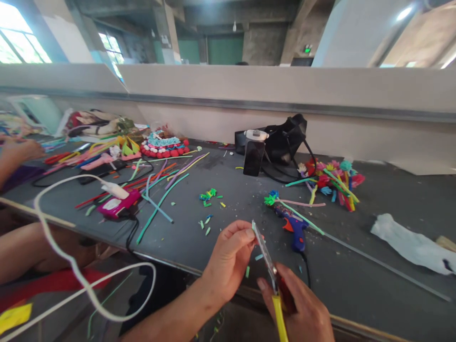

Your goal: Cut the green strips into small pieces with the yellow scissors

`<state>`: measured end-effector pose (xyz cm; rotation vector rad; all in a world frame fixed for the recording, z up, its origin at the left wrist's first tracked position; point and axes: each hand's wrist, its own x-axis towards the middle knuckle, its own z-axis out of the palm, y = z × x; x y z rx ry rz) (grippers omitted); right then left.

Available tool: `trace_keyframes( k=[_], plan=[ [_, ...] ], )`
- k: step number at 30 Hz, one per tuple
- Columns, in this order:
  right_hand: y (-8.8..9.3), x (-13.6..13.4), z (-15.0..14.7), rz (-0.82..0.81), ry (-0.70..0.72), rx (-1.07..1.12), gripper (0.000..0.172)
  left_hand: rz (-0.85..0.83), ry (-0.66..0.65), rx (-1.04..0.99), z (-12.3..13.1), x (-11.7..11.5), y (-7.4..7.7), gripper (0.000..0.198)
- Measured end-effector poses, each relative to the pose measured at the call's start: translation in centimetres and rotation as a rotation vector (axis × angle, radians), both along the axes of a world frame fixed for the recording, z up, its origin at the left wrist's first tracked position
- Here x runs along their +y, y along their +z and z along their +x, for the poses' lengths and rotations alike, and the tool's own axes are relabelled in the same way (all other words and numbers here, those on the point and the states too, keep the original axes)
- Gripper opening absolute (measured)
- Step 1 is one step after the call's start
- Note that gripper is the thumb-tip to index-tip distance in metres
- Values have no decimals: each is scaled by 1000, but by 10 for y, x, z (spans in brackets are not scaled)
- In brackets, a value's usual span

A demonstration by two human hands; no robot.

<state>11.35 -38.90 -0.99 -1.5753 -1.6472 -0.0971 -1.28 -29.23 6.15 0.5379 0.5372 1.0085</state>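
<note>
My right hand (302, 301) grips a pair of scissors (265, 251) with yellow handles, blades pointing up and away from me. At the blade tips, my left hand (231, 254) is closed in a pinch on a small pale green piece of pipe cleaner (253, 226), mostly hidden by the fingers. Just beyond, short green and blue cut pieces (207, 231) lie scattered near a small green, blue and yellow pile (207, 195). A blue glue gun (297, 230) rests right of my hands, beside a green and blue pipe-cleaner flower (272, 198).
Pipe cleaners (164, 204) and a magenta power adapter (119, 203) with a white cable lie left. A phone (253, 157) stands before a black bag (288, 140). Colourful flowers (335, 178) and a white plastic bag (409, 244) are right. Another person's hand (21, 149) is far left.
</note>
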Motion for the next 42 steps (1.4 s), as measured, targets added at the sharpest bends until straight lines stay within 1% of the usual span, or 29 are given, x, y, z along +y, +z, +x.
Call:
trace_keyframes(
  k=[6,13,17,28,35,38,42],
  plan=[
    [2,-1,-1,-18,-30,-11,35,6,7,23,0,0,-1,12],
    [8,-1,-4,-47,-26,-4,35,0,-1,-31,1,-1,-1,10],
    [7,-2,-5,-24,-32,-3,33,20,4,-32,1,-1,-2,7],
    [1,-4,-4,-9,8,11,29,-5,7,-28,3,-4,-4,9],
    [5,-3,-7,-52,26,74,26,-18,8,-57,3,-5,-3,7],
    [6,-2,-6,-40,26,51,26,-20,7,-58,3,-5,-3,8],
    [3,-2,-6,-15,64,36,22,-30,19,-49,5,-4,-6,8]
  ],
)
